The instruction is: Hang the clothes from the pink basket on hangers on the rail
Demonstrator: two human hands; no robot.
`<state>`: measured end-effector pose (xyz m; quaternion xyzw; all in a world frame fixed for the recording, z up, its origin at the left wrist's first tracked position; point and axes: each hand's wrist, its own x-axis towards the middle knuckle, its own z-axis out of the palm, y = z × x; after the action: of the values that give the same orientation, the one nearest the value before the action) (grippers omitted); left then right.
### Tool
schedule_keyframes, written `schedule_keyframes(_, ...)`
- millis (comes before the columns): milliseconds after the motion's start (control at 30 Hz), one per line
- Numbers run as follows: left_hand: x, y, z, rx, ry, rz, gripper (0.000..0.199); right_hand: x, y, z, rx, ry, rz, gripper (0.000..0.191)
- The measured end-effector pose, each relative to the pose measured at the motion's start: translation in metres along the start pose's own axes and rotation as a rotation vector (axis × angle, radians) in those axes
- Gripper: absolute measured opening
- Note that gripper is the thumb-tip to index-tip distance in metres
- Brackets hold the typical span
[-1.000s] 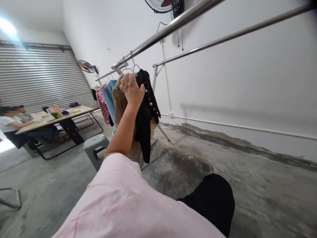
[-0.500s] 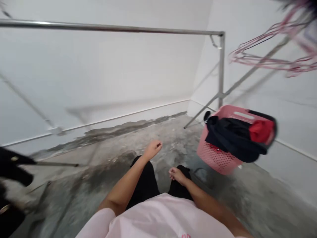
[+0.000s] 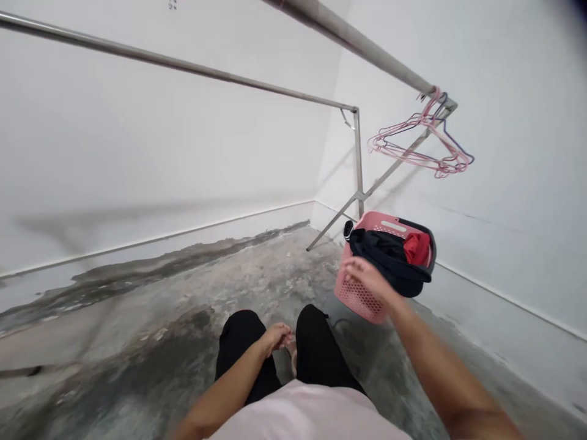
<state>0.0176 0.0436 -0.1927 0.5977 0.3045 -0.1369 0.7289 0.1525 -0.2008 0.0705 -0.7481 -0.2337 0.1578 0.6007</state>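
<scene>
My right hand (image 3: 369, 279) is stretched out in front of a pink laundry basket (image 3: 360, 302), its fingers loosely extended and holding nothing. Whether it touches the basket I cannot tell. Dark navy clothing (image 3: 383, 253) fills the basket and hangs over its near rim, with a red cloth (image 3: 416, 249) on the right side. Low between my knees is my left hand (image 3: 276, 338), fingers curled in, with nothing visible in them. The black trousers (image 3: 321, 348) on my legs are beside it.
Pink and purple hangers (image 3: 424, 146) hang from the near metal bar (image 3: 367, 46) of a drying rack. A second bar (image 3: 183, 66) runs along the white wall. The rack's slanted leg (image 3: 330, 225) meets the stained concrete floor (image 3: 270, 269) left of the basket.
My right hand has risen from my knee out to the basket. My left hand has drawn back between my knees. The view has turned right, bringing the hangers and near bar into fuller sight.
</scene>
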Motion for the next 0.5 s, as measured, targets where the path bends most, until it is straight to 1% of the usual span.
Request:
schedule_keyframes(33,0.001,0.0,0.0,-0.004,0.002,-0.001,0.024,0.011,-0.017,-0.023,-0.001,0.065,-0.06,0.036)
schedule_keyframes(67,0.002,-0.001,-0.001,-0.009,0.006,-0.001,0.024,0.021,-0.037,-0.047,-0.008,0.167,-0.168,0.036)
schedule_keyframes(100,0.003,-0.001,-0.004,-0.016,0.013,-0.002,0.023,0.031,-0.058,-0.07,-0.036,0.279,-0.264,0.036)
schedule_keyframes(167,0.004,-0.002,-0.01,-0.034,0.028,-0.002,0.023,0.05,-0.103,-0.113,-0.173,0.52,-0.378,0.035)
schedule_keyframes(200,0.005,-0.003,-0.015,-0.045,0.034,-0.001,0.024,0.058,-0.125,-0.131,-0.276,0.67,-0.387,0.036)
schedule_keyframes(267,0.006,-0.005,-0.024,-0.069,0.046,0.002,0.026,0.075,-0.164,-0.165,-0.345,0.817,-0.405,0.045)
schedule_keyframes(300,0.007,-0.006,-0.028,-0.081,0.053,0.005,0.027,0.084,-0.18,-0.179,-0.371,0.897,-0.411,0.048)
schedule_keyframes(367,0.011,-0.008,-0.034,-0.101,0.07,0.009,0.027,0.1,-0.203,-0.204,-0.441,1.037,-0.402,0.051)
schedule_keyframes(400,0.013,-0.009,-0.035,-0.107,0.078,0.009,0.026,0.108,-0.21,-0.215,-0.513,1.089,-0.366,0.051)
schedule_keyframes(433,0.016,-0.01,-0.036,-0.109,0.084,0.01,0.025,0.115,-0.216,-0.223,-0.585,1.112,-0.318,0.052)
schedule_keyframes(500,0.021,-0.011,-0.034,-0.105,0.085,0.014,0.024,0.129,-0.222,-0.235,-0.705,1.087,-0.212,0.057)
